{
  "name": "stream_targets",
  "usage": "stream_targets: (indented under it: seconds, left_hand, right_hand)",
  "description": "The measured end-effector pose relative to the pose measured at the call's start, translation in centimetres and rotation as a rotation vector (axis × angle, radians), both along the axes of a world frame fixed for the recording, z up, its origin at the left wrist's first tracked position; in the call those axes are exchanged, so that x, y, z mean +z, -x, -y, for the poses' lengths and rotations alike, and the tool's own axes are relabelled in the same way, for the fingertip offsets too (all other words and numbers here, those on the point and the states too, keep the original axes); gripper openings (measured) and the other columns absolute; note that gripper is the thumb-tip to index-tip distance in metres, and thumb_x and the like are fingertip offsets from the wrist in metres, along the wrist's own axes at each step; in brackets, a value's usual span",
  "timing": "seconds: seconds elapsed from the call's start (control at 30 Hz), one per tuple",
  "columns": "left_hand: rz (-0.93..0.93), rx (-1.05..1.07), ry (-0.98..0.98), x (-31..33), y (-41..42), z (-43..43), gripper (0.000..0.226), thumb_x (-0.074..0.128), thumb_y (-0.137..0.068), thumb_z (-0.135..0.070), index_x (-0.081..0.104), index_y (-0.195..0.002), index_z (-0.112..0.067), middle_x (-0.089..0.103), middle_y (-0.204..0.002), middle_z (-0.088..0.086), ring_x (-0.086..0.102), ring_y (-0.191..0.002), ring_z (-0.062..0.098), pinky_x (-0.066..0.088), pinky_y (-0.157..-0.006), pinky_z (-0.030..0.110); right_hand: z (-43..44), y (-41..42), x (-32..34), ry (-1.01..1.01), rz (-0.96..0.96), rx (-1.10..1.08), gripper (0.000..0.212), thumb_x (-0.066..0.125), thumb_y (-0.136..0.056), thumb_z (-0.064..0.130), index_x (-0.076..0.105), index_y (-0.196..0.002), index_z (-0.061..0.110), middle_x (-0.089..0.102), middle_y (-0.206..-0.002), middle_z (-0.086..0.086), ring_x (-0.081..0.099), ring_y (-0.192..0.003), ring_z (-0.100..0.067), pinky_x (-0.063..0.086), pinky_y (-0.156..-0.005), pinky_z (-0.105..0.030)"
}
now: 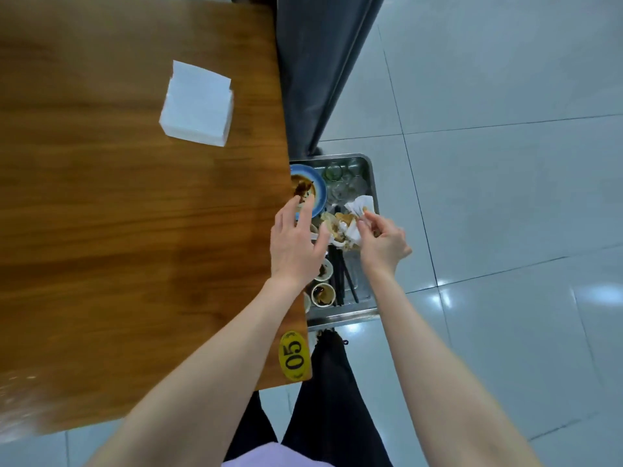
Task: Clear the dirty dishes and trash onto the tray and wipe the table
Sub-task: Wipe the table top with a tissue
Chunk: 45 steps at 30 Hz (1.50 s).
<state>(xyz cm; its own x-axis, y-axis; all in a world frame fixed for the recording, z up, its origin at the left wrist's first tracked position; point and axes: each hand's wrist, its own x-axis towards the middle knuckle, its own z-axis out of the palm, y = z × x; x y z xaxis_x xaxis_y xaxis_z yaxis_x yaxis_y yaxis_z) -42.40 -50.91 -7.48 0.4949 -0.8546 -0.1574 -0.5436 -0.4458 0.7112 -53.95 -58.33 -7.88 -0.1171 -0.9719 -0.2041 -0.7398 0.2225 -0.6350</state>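
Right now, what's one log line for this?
left hand open over tray | right hand pinches crumpled napkins | white napkin stack on table

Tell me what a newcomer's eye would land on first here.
First, the metal tray beside the table's right edge, crowded with a blue-rimmed plate, glasses, sauce cups and chopsticks, with the left hand spread open over it and the right hand pinching crumpled tissue. Next, the white napkin stack alone on the wooden table, and the yellow 05 tag at its near corner.

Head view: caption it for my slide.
Left hand hovers over the loaded tray, right hand pinches crumpled tissue; napkin stack sits on the table.
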Motion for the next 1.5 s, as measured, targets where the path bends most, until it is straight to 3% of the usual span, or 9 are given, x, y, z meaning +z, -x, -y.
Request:
stream_targets:
  seconds: [0.33,0.57,0.73,0.83,1.0,1.1,1.17,1.37,1.5]
  left_hand:
    - [-0.149,0.233,-0.148,-5.4,7.5,5.7,0.055,0.051,-0.097,-0.036,0.038,-0.146,-0.015,0.039,-0.146,0.008,0.035,-0.135,0.022,0.035,-0.109,0.044]
    - [-0.182,0.390,-0.221,-10.4,8.0,7.3,0.056,0.051,-0.096,-0.038,0.037,-0.147,-0.020,0.039,-0.143,0.005,0.037,-0.131,0.018,0.037,-0.105,0.037]
    - [-0.173,0.452,-0.243,-12.6,8.3,7.5,0.056,0.050,-0.096,-0.041,0.036,-0.147,-0.022,0.036,-0.147,0.003,0.035,-0.132,0.018,0.033,-0.097,0.030]
    - [-0.161,0.467,-0.226,-13.0,8.3,7.6,0.055,0.050,-0.096,-0.040,0.037,-0.147,-0.022,0.036,-0.147,0.002,0.035,-0.132,0.017,0.029,-0.094,0.026]
    - [-0.157,0.460,-0.183,-11.6,8.3,7.6,0.055,0.050,-0.097,-0.039,0.036,-0.147,-0.022,0.037,-0.146,0.002,0.033,-0.133,0.015,0.028,-0.096,0.026]
    - [-0.162,0.473,-0.118,-9.4,7.7,8.1,0.054,0.051,-0.096,-0.039,0.038,-0.146,-0.021,0.039,-0.144,0.002,0.034,-0.132,0.015,0.028,-0.098,0.025]
    - [-0.168,0.473,-0.055,-7.2,7.0,8.3,0.053,0.052,-0.096,-0.036,0.039,-0.145,-0.019,0.040,-0.143,0.004,0.037,-0.130,0.017,0.029,-0.099,0.024]
    - [-0.236,0.571,0.151,-1.1,3.0,8.6,0.051,0.052,-0.097,-0.035,0.039,-0.144,-0.020,0.041,-0.139,0.003,0.041,-0.127,0.013,0.040,-0.102,0.026]
    - [-0.160,0.625,0.180,1.1,-2.7,6.6,0.051,0.051,-0.096,-0.041,0.038,-0.144,-0.027,0.038,-0.144,-0.002,0.039,-0.128,0.010,0.034,-0.096,0.020]
  right_hand:
    - [7.7,6.0,-6.0,-0.147,-0.076,0.214,0.022,0.065,-0.089,0.030,0.067,-0.110,0.024,0.061,-0.086,0.012,0.047,-0.102,-0.016,0.015,-0.076,-0.029]
    - [10.1,5.8,-13.2,-0.282,-0.098,0.312,0.016,0.065,-0.088,0.030,0.067,-0.105,0.028,0.067,-0.097,0.005,0.046,-0.109,-0.019,0.010,-0.068,-0.029]
    - [10.6,5.9,-16.6,-0.302,-0.127,0.338,0.013,0.066,-0.088,0.033,0.068,-0.101,0.029,0.060,-0.086,0.015,0.048,-0.104,-0.016,0.010,-0.067,-0.029]
    - [10.5,6.3,-17.7,-0.338,-0.122,0.331,0.015,0.066,-0.089,0.031,0.067,-0.104,0.031,0.067,-0.099,0.010,0.050,-0.105,-0.016,0.012,-0.072,-0.029]
    - [10.5,6.5,-15.7,-0.306,-0.089,0.292,0.022,0.065,-0.089,0.029,0.067,-0.111,0.025,0.067,-0.106,0.003,0.053,-0.107,-0.019,0.022,-0.083,-0.031]
    - [10.9,5.1,-12.5,-0.289,0.030,0.283,0.027,0.065,-0.089,0.029,0.067,-0.114,0.018,0.068,-0.105,-0.002,0.058,-0.103,-0.021,0.039,-0.096,-0.037]
    - [11.2,3.7,-9.5,-0.278,0.139,0.278,0.030,0.067,-0.089,0.027,0.066,-0.116,0.014,0.068,-0.101,-0.003,0.061,-0.097,-0.020,0.048,-0.093,-0.040]
    - [11.3,-3.1,-1.9,-0.168,0.364,0.333,0.031,0.067,-0.088,0.028,0.067,-0.114,0.011,0.066,-0.090,0.003,0.062,-0.082,-0.007,0.051,-0.076,-0.017]
    - [9.6,-9.0,0.6,-0.155,0.446,0.370,0.034,0.065,-0.089,0.031,0.065,-0.118,0.014,0.061,-0.089,0.015,0.057,-0.081,0.005,0.045,-0.069,-0.005]
